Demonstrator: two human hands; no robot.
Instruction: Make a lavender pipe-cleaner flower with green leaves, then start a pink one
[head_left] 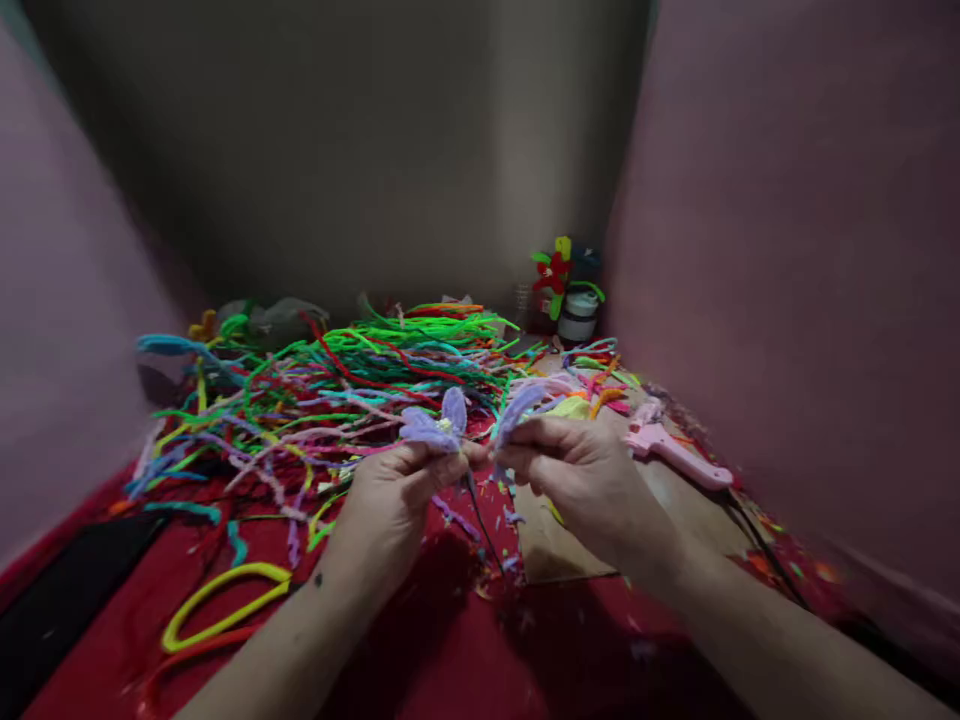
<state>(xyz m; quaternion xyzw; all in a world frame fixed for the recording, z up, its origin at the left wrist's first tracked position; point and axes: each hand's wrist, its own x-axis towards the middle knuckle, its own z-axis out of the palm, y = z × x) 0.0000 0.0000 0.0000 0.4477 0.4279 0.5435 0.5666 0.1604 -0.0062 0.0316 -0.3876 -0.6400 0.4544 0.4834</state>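
A purple pipe-cleaner flower [435, 428] with a pale centre is pinched in my left hand [401, 490], and a thin dark stem runs down below it. My right hand [589, 480] is closed on a curved purple pipe-cleaner petal [517, 408], just right of the flower. The fingertips of both hands almost meet. Where the petal's lower end lies against the flower is hidden by my fingers.
A big heap of coloured pipe cleaners [405, 350] spreads behind my hands. To the right, a pink glue gun [679, 455] lies on cardboard [555, 545]. A red flower [552, 272] stands by a jar [578, 318]. Yellow loop [225, 605] at left; walls on both sides.
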